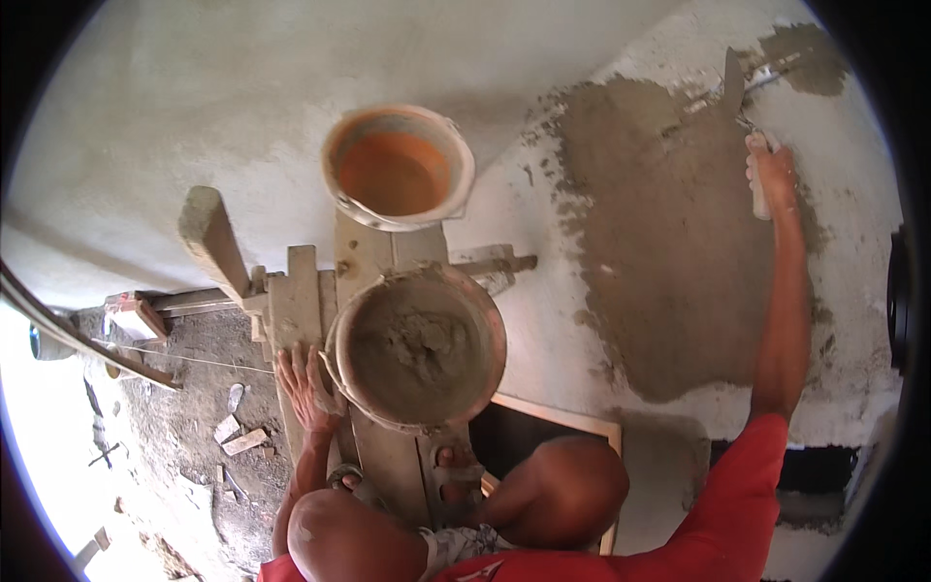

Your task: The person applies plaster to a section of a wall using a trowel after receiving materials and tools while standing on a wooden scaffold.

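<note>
My right hand (775, 177), at the end of an outstretched arm, grips the pale handle of a trowel (734, 85). Its blade meets the wall near the upper right edge of a wide patch of damp grey-brown mortar (669, 233). Lying on a wooden plank, my left hand (308, 390) has its fingers stretched out and holds nothing. Just right of it stands a bucket of wet mortar (422, 344). Beyond that one is a second bucket (399, 170), orange inside, with what looks like a little liquid in it.
I squat on a scaffold of planks (383, 466) that carries both buckets. An upright timber (215, 238) rises at the left. Far below, wood scraps (242, 441) lie on the ground. A wood-framed opening (553, 417) and a dark gap (815, 469) break the wall.
</note>
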Available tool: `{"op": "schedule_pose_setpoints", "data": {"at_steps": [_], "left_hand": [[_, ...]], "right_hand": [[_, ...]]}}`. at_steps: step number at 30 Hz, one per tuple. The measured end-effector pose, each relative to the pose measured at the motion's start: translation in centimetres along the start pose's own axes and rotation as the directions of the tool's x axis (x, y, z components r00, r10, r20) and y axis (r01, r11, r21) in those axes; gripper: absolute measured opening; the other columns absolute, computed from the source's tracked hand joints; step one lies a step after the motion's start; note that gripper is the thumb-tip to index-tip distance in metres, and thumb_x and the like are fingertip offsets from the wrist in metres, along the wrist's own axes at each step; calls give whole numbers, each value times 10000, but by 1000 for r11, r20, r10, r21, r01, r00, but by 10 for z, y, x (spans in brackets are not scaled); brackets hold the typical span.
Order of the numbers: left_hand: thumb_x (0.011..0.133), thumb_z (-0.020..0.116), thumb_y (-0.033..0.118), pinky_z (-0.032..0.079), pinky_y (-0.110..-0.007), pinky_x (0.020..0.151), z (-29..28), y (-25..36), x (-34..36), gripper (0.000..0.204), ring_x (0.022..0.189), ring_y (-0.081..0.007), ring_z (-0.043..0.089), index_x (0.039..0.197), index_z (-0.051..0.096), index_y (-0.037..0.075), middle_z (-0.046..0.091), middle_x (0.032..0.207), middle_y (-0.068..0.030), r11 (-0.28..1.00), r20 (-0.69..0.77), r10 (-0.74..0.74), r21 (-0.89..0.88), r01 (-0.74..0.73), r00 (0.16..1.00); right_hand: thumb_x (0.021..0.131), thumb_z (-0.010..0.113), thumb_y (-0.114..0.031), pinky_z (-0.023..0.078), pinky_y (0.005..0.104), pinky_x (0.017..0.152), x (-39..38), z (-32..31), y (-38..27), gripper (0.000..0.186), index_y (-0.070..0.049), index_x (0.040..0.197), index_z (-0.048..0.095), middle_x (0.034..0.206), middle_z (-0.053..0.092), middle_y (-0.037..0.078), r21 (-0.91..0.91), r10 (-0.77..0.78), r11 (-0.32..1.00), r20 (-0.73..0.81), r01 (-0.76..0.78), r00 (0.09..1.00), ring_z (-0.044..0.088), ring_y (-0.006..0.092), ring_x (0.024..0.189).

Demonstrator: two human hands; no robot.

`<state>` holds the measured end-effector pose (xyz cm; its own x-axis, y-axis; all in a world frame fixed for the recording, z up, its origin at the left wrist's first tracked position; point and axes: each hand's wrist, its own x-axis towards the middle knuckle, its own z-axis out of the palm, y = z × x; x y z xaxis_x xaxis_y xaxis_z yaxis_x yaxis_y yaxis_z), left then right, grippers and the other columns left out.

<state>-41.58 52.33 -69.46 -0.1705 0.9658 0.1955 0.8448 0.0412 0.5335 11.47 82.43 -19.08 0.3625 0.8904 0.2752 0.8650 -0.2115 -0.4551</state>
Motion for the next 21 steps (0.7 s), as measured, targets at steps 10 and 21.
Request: {"op": "schedule_pose_setpoints", "data": {"at_steps": [10,21], "left_hand": [[971,509,346,200,-493,1167,-17,-4,8,576,1406,-397,304,1374,452,-61,440,1422,-253,820,-29,-112,-567,76,993],[934,500,352,307,-357,1111,-49,81,31,668,1315,-236,420,1454,345,-39,461,1419,-142,-160,255,-62,-957,243,965]], "right_hand": [[884,641,-176,532,333,596,-250,110,-37,412,-91,1284,588,899,624,68,-103,51,993,800,54,598,624,170,688],[947,486,-154,539,433,777,-344,207,-51,293,-93,1218,579,1063,630,148,-270,-514,208,787,940,340,645,344,938]]}}
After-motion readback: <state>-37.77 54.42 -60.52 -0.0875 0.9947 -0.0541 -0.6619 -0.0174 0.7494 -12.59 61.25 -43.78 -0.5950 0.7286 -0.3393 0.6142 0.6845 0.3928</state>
